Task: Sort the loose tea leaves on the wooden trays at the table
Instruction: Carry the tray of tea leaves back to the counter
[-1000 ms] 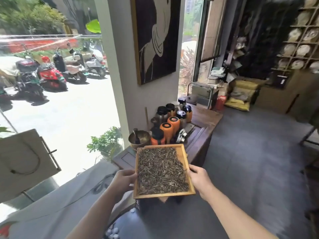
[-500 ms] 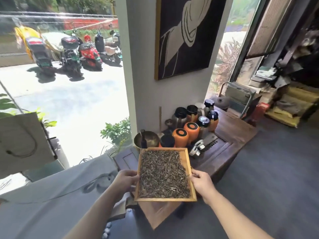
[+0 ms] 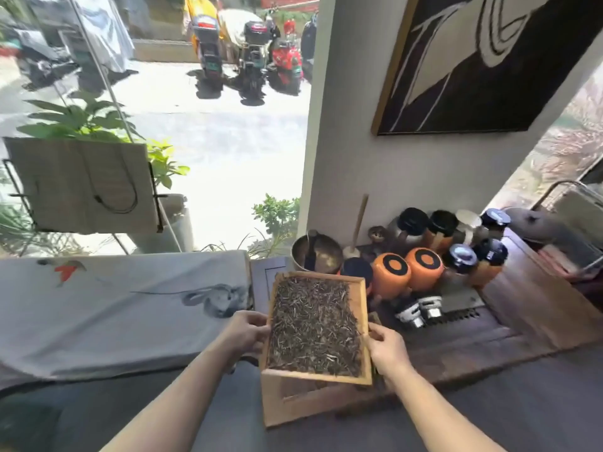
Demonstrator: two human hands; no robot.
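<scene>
Your left hand (image 3: pixel 245 331) and right hand (image 3: pixel 388 349) gripping opposite side rims of wooden tray (image 3: pixel 366 324), tea leaves (image 3: pixel 315 324) piled inside, held above the table's (image 3: pixel 522 321) near-left corner, second tray (image 3: pixel 293 402) just beneath.

Nothing readable is showing anywhere: the orange canisters (image 3: pixel 390 272) at about two o'clock from the wooden tray (image 3: pixel 364 308) are bearing only plain black rings on their lids, the grey cloth (image 3: pixel 114 308) at nine o'clock is carrying painted figures but no writing, and the scooters' plates (image 3: pixel 208 65) at twelve o'clock are blurring beyond reading
</scene>
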